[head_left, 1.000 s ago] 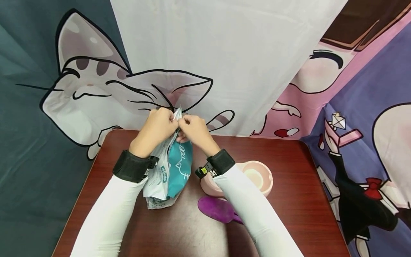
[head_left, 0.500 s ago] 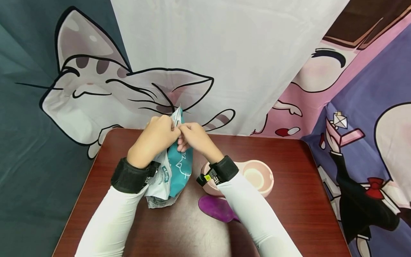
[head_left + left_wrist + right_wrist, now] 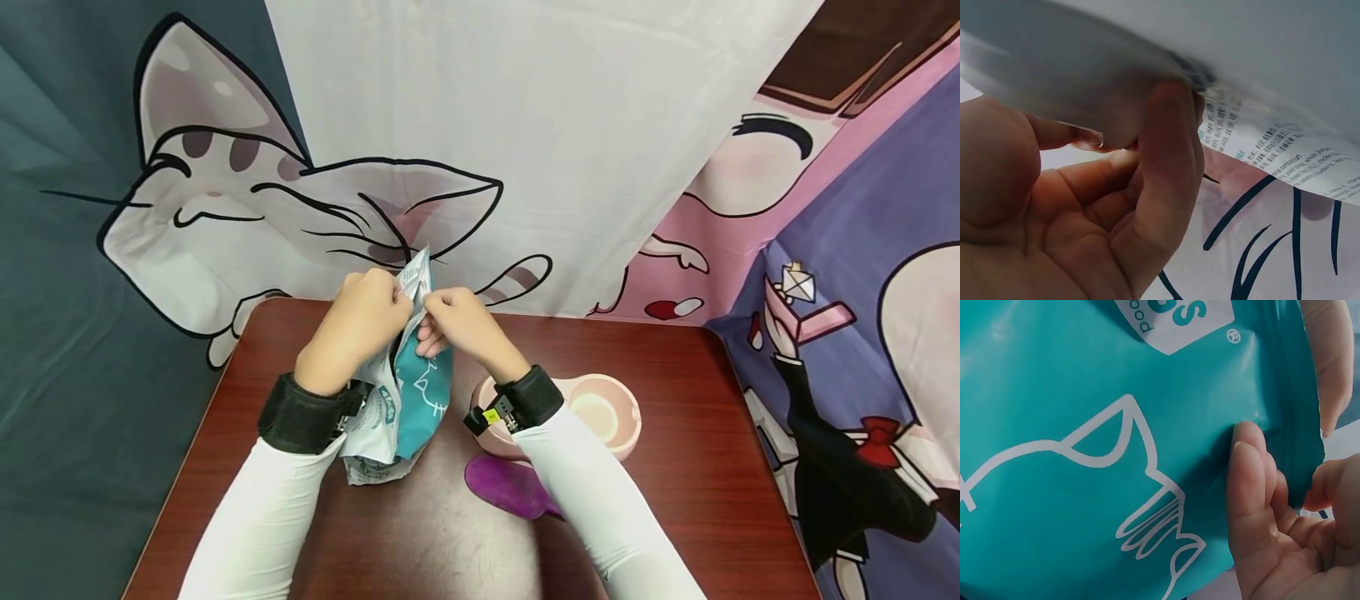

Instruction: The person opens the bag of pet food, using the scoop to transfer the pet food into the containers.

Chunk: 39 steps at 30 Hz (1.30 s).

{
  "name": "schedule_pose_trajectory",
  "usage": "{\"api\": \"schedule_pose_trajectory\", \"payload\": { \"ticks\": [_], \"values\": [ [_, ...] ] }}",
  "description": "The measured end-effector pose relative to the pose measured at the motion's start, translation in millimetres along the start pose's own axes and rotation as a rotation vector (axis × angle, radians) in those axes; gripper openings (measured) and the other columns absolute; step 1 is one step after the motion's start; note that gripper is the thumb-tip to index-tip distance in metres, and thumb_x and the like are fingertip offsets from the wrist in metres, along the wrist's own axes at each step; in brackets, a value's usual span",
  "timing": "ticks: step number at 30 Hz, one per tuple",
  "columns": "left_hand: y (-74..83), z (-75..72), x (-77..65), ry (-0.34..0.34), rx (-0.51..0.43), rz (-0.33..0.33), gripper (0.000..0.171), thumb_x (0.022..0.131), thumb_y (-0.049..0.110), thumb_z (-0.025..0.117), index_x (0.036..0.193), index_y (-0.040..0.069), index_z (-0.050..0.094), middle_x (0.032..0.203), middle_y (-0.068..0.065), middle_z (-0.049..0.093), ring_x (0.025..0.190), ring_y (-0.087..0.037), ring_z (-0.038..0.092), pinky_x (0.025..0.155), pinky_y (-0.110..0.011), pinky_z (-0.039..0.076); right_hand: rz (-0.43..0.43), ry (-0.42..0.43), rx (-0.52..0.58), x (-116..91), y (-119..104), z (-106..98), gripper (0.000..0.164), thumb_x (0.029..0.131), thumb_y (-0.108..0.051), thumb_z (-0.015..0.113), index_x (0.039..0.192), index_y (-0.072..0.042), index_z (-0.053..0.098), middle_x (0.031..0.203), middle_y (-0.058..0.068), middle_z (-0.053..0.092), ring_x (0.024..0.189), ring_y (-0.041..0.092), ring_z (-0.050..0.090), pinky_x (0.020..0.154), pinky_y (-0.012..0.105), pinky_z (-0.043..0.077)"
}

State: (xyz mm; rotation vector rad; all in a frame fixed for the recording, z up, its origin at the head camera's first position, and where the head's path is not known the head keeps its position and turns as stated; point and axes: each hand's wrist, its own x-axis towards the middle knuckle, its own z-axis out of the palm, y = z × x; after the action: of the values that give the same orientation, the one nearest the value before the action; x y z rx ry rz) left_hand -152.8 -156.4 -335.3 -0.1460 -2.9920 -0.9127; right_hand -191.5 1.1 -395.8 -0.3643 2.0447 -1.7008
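A teal and white cat food bag [image 3: 423,387] stands upright toward the back of the table, with a white cat outline on its teal face [image 3: 1085,487]. My left hand [image 3: 358,315] pinches the bag's top edge on its white, printed side. In the left wrist view the thumb and fingers of that hand [image 3: 1104,219] are curled at the film. My right hand [image 3: 468,327] pinches the teal side's edge, its other fingers against the bag. Between the two hands the bag's mouth is parted, with a dark gap showing below. The bag's contents are hidden.
A pale pink double bowl [image 3: 628,417] sits to the right of the bag, partly behind my right wrist. In front of it lies a purple scoop [image 3: 510,487], its handle end hidden by my right sleeve. A printed cloth [image 3: 555,125] hangs behind the brown table [image 3: 697,467].
My hands came down a little along the bag's top, then moved slightly apart. The top edges, held together before, are now spread into an opening.
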Motion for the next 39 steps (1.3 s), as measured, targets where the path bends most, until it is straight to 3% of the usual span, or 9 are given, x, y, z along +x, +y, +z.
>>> {"api": "schedule_pose_trajectory", "payload": {
  "ticks": [7, 14, 18, 21, 23, 25, 29, 33, 39],
  "values": [
    [4.8, -1.7, -7.8, -0.028, 0.029, 0.000, 0.038, 0.085, 0.004, 0.054, 0.054, 0.017, 0.036, 0.053, 0.005, 0.027, 0.054, -0.018, 0.036, 0.050, -0.031, 0.034, 0.024, -0.012, -0.029, -7, -4, 4, 0.047, 0.110, -0.033, 0.046, 0.081, 0.000, 0.063, 0.066, 0.006, 0.065, 0.054, 0.016, 0.070, 0.060, 0.042, 0.063],
    [5.5, -5.0, -16.6, -0.051, 0.063, -0.002, 0.039, 0.090, 0.006, 0.056, 0.056, 0.015, 0.040, 0.054, 0.003, 0.033, 0.057, -0.023, 0.045, 0.055, -0.034, 0.036, 0.012, -0.012, -0.248, -16, -11, 7, 0.045, 0.107, -0.040, 0.050, 0.081, -0.007, 0.065, 0.068, 0.005, 0.065, 0.058, 0.019, 0.069, 0.066, 0.046, 0.062],
    [6.0, -6.7, -23.1, -0.088, 0.073, -0.028, 0.036, 0.092, 0.010, 0.058, 0.060, 0.014, 0.044, 0.059, -0.001, 0.039, 0.064, -0.027, 0.049, 0.058, -0.036, 0.038, -0.032, 0.009, -0.422, -21, -13, 5, 0.041, 0.105, -0.040, 0.049, 0.078, -0.011, 0.060, 0.072, 0.004, 0.063, 0.061, 0.019, 0.060, 0.062, 0.032, 0.053],
    [6.7, -6.8, -28.7, -0.121, 0.060, -0.035, 0.022, 0.095, 0.013, 0.060, 0.073, 0.008, 0.059, 0.067, -0.007, 0.051, 0.072, -0.031, 0.055, 0.061, -0.040, 0.044, -0.059, 0.028, -0.519, -24, -14, 4, 0.039, 0.104, -0.040, 0.049, 0.078, -0.012, 0.053, 0.071, 0.002, 0.053, 0.062, 0.016, 0.047, 0.058, 0.026, 0.037],
    [6.2, -5.9, -31.2, -0.124, 0.049, -0.023, 0.019, 0.096, 0.013, 0.060, 0.078, 0.006, 0.063, 0.068, -0.008, 0.053, 0.072, -0.031, 0.056, 0.061, -0.040, 0.045, -0.061, 0.038, -0.559, -26, -16, 4, 0.036, 0.104, -0.041, 0.049, 0.083, -0.013, 0.053, 0.075, 0.001, 0.049, 0.066, 0.015, 0.047, 0.060, 0.025, 0.038],
    [5.5, -4.6, -32.7, -0.114, 0.045, -0.008, 0.018, 0.096, 0.011, 0.059, 0.080, 0.005, 0.064, 0.069, -0.009, 0.054, 0.071, -0.031, 0.055, 0.060, -0.039, 0.045, -0.065, 0.037, -0.582, -29, -17, 6, 0.035, 0.105, -0.043, 0.049, 0.089, -0.012, 0.056, 0.082, 0.001, 0.051, 0.073, 0.016, 0.051, 0.064, 0.026, 0.041],
    [4.6, -2.2, -33.2, -0.089, 0.036, 0.011, 0.027, 0.095, 0.008, 0.057, 0.068, 0.009, 0.051, 0.066, -0.005, 0.042, 0.063, -0.026, 0.047, 0.056, -0.035, 0.039, -0.091, 0.028, -0.622, -35, -19, 11, 0.032, 0.106, -0.039, 0.048, 0.095, -0.010, 0.057, 0.086, 0.003, 0.052, 0.081, 0.019, 0.056, 0.068, 0.028, 0.046],
    [3.8, 1.1, -33.3, -0.073, 0.026, 0.019, 0.027, 0.095, 0.007, 0.057, 0.068, 0.009, 0.052, 0.069, -0.006, 0.042, 0.063, -0.025, 0.046, 0.056, -0.034, 0.039, -0.115, 0.031, -0.620, -38, -19, 13, 0.023, 0.104, -0.030, 0.050, 0.093, -0.011, 0.055, 0.078, 0.001, 0.050, 0.074, 0.017, 0.054, 0.063, 0.025, 0.043],
    [2.5, 5.5, -33.8, -0.012, 0.037, 0.064, 0.036, 0.094, 0.002, 0.049, 0.060, 0.012, 0.042, 0.063, -0.002, 0.035, 0.057, -0.021, 0.039, 0.051, -0.033, 0.036, -0.082, 0.030, -0.535, -39, -16, 11, 0.017, 0.100, -0.021, 0.052, 0.088, -0.010, 0.054, 0.074, 0.004, 0.064, 0.064, 0.012, 0.056, 0.059, 0.022, 0.041]
  ]
}}
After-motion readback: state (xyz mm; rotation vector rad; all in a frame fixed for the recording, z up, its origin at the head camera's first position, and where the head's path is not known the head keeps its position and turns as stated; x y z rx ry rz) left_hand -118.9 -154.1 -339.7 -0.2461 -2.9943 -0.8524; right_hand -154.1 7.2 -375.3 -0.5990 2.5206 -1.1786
